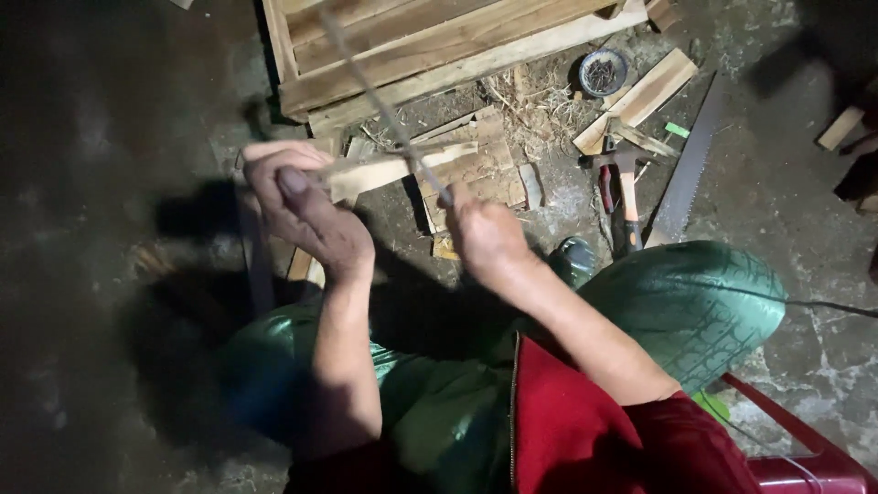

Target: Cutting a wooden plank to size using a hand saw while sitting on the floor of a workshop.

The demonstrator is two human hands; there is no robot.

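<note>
My left hand (302, 206) grips one end of a short flat strip of light wood (393, 169), holding it level in front of me. My right hand (485, 233) is closed around the near end of a long thin rod-like tool (384, 101) that runs up and away across the strip. The tool crosses the wood near its middle. My knees in green cloth (686, 302) sit below both hands.
A pallet of wooden boards (412, 46) lies ahead. Loose wood offcuts (476, 174) lie on the dark floor. A hammer (626, 197), a handsaw blade (686, 174), a plank (640, 96) and a small round tin of nails (602, 71) lie to the right. A red plastic seat (796, 448) is under me.
</note>
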